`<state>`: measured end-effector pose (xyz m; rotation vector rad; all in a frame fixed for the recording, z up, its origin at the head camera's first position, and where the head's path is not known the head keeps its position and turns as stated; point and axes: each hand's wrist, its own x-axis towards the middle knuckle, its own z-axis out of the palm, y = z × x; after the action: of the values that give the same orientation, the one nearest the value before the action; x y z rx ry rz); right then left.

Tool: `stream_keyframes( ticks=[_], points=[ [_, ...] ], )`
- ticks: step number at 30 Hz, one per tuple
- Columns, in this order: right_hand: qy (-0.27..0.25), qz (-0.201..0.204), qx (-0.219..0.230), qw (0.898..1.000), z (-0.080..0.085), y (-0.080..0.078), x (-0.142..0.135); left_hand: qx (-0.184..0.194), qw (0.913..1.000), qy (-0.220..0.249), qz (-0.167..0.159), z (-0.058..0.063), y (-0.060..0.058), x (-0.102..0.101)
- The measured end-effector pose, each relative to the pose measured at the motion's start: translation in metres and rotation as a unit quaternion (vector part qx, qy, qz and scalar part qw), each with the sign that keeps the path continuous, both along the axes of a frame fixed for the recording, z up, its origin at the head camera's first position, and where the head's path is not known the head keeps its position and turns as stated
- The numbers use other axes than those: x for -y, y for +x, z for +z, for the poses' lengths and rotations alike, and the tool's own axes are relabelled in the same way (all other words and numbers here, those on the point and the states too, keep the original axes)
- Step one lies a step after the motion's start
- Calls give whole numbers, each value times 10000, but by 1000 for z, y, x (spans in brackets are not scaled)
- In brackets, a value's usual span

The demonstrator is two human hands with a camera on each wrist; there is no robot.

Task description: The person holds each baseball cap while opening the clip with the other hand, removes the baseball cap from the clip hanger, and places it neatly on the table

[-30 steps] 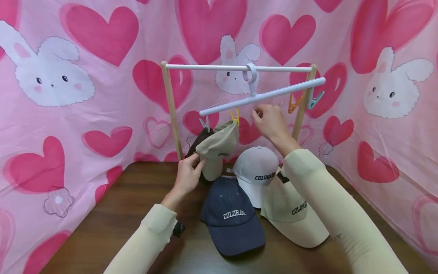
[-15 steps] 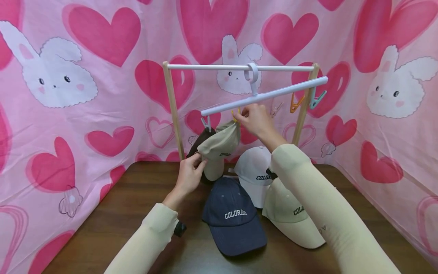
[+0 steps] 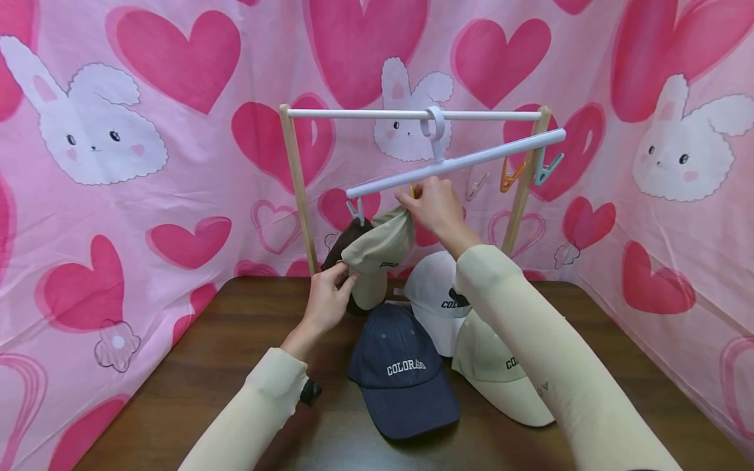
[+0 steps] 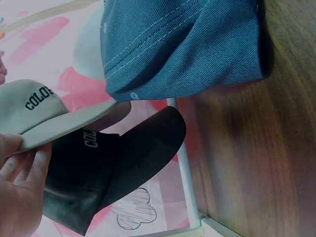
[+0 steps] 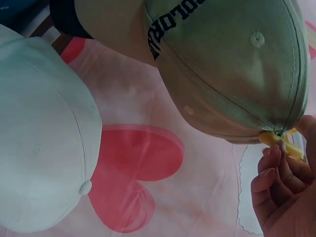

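Note:
A khaki cap (image 3: 381, 243) hangs from the low left side of the tilted white hanger (image 3: 483, 152). My left hand (image 3: 327, 302) pinches this cap near where its brim meets the crown. At the cap's top, my right hand (image 3: 437, 204) pinches a yellow clip (image 5: 292, 149), which sits on the cap fabric in the right wrist view. Behind it hangs a dark brown cap (image 4: 81, 170), under a pale grey clip (image 3: 356, 210) at the hanger's end. Fingers partly cover the yellow clip in the head view.
On the brown table (image 3: 218, 366) lie a navy cap (image 3: 403, 373), a white cap (image 3: 432, 288) and a beige cap (image 3: 485, 356). Pink (image 3: 477, 187), orange (image 3: 511, 175) and teal (image 3: 549, 170) clips hang at right. A rack rail (image 3: 353, 114) supports the hanger.
My right hand has moved left from beside the pink clip to the yellow clip and now pinches it. My left hand keeps its hold on the khaki cap.

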<state>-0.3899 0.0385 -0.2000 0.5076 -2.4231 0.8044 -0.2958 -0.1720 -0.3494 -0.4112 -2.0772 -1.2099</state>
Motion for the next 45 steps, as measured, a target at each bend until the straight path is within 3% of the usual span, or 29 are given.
stream_keyframes(
  ticks=[6, 16, 31, 45],
  points=[
    [-153, -131, 52, 9998, 1, -2, 4, 51, 10000, 15, -24, 1, 0, -1],
    [-204, 30, 98, 9997, 2, 1, 2, -22, 10000, 25, -3, 5, 1, -1],
    [-96, 560, -485, 9972, 6, -6, -4, -183, 9997, 37, 149, 7, 3, 1],
    [-109, 631, -38, 9979, 9, -4, -5, -36, 9997, 35, 228, 4, 7, 5]
  ],
)
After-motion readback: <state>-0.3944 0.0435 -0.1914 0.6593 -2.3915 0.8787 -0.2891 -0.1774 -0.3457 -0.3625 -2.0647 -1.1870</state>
